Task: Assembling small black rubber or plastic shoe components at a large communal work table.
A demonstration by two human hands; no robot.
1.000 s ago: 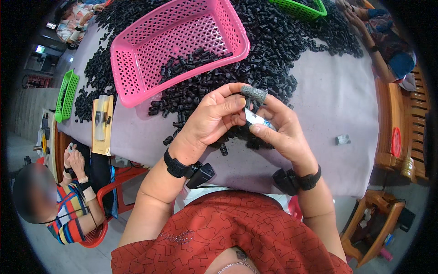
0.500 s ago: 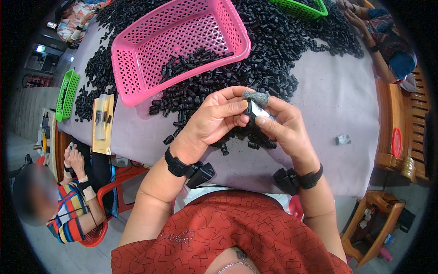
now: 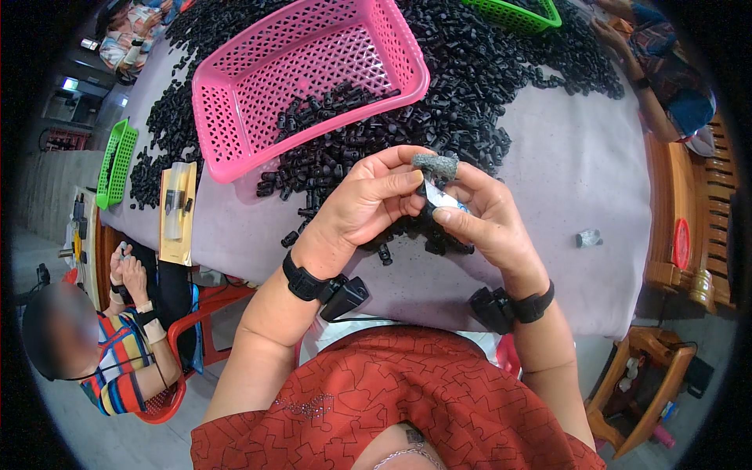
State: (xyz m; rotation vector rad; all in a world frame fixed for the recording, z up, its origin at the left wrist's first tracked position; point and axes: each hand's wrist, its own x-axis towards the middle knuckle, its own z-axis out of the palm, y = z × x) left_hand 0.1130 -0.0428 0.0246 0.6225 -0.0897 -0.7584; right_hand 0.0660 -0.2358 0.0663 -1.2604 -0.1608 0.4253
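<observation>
My left hand (image 3: 368, 207) and my right hand (image 3: 482, 219) meet above the table's near side, fingertips together. Between them they pinch a small black plastic part (image 3: 428, 196); my right hand also grips a small white-bladed tool (image 3: 448, 201) against it. A grey fabric cot (image 3: 435, 165) covers one fingertip on top. Just beneath the hands lies a small heap of black plastic parts (image 3: 407, 235). A pink mesh basket (image 3: 235, 117) with some black parts in it stands just beyond the hands, to the left.
A large spread of black parts (image 3: 501, 86) covers the far half of the grey table (image 3: 564, 180). Green baskets sit at the far edge (image 3: 517, 14) and left edge (image 3: 116, 160). A yellow card (image 3: 177, 211) lies left. A seated person (image 3: 117, 345) is at lower left; another person's arm (image 3: 666, 70) at upper right.
My hands have drawn slightly closer together around the small part, with the covered fingertip now pressed over it; nothing else on the table has moved.
</observation>
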